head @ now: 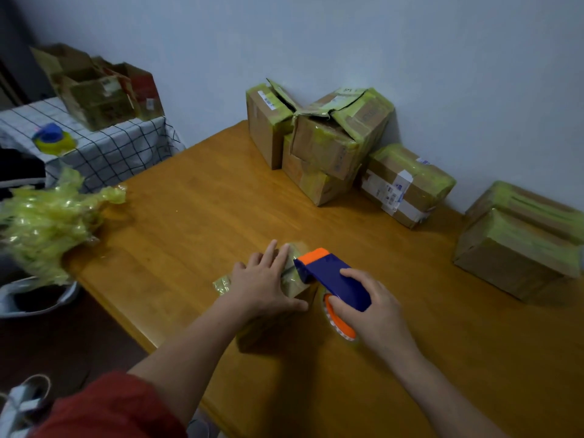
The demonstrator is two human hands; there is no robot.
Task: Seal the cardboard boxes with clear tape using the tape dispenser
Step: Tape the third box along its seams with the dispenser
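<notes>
A small cardboard box (295, 284) wrapped in yellowish tape sits near the front of the wooden table (202, 197). My left hand (265, 279) lies flat on its top, fingers straight, thumb along the near edge. My right hand (369, 306) grips a blue and orange tape dispenser (331, 275), whose orange head rests against the box's right side. The dispenser's tape roll (339, 324) shows below my right hand. Most of the box is hidden under my left hand.
Several taped cardboard boxes (325, 140) are piled at the table's back against the wall, with more (518, 245) at the right edge. A heap of crumpled used tape (47, 222) lies at the left. A side table with checked cloth (104, 147) holds open boxes and another dispenser (52, 137).
</notes>
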